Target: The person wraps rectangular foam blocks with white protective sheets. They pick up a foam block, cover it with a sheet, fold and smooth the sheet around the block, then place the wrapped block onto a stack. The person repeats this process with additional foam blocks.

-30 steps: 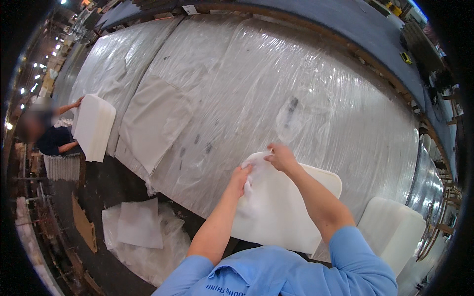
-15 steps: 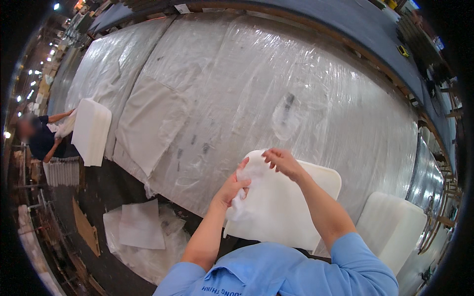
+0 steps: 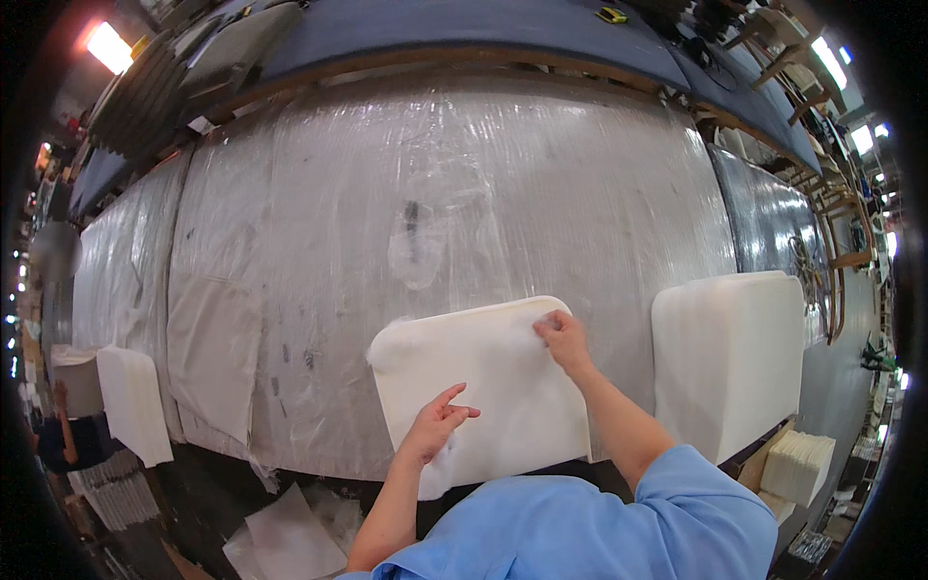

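A white foam seat cushion [image 3: 503, 387] with rounded corners lies in front of me on a plastic-covered surface. My left hand [image 3: 438, 425] is over its near left part. Its thumb and forefinger stick out, while the other fingers curl round a wad of white fluffy wadding [image 3: 437, 474] that hangs below the palm. Near the cushion's far right corner, my right hand [image 3: 565, 343] pinches a small white tuft of wadding against the foam. More thin wadding covers the cushion's far left corner.
Stacked white foam cushions [image 3: 730, 358] stand at the right, another stack [image 3: 133, 404] at the left. Grey cloth [image 3: 215, 353] lies on the plastic-wrapped surface [image 3: 580, 213]. A long blue-topped table [image 3: 464, 34] runs along the back. A co-worker's arm [image 3: 66, 425] shows at far left.
The view has turned to the right. My right hand has moved from the cushion's far left area to its far right corner. The left hand has come nearer with the wadding.
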A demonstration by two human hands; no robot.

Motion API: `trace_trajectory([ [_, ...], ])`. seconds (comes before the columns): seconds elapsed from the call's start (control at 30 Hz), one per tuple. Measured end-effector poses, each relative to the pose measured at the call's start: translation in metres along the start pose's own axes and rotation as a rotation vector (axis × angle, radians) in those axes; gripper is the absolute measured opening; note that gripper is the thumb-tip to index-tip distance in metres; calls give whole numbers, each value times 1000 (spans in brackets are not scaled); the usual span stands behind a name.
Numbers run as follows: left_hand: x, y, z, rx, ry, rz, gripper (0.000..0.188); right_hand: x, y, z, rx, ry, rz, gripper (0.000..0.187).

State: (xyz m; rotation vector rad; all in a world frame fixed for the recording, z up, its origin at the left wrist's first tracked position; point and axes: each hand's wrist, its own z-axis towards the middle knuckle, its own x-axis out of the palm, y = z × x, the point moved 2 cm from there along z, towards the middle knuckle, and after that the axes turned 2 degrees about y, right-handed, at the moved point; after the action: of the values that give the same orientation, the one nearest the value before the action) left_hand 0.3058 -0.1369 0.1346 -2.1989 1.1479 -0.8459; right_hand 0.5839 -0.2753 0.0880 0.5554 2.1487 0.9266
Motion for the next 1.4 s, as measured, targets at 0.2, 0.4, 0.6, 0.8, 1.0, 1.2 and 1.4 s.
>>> trace_trajectory([
  [0.2,40,-27,45,111,-10,286,53,-28,-6,21,-103,-208,-294,34],
  [0.4,86,-58,118,247,-99,552,46,-31,-14,25,-91,-192,-303,34],
  [0.6,119,-59,170,277,-255,1088,55,-41,-19,24,-87,-235,-184,29],
  [0.8,124,-52,177,176,-257,1204,63,-52,-9,9,-156,-302,268,18],
  [1.0,134,-61,182,101,-218,1212,68,-39,-28,43,304,137,793,22],
  [1.2,114,-66,186,110,-214,1087,81,-52,3,43,-230,-132,62,20],
  [1.4,86,-43,126,168,-193,827,82,-9,0,27,-729,-104,-725,55],
])
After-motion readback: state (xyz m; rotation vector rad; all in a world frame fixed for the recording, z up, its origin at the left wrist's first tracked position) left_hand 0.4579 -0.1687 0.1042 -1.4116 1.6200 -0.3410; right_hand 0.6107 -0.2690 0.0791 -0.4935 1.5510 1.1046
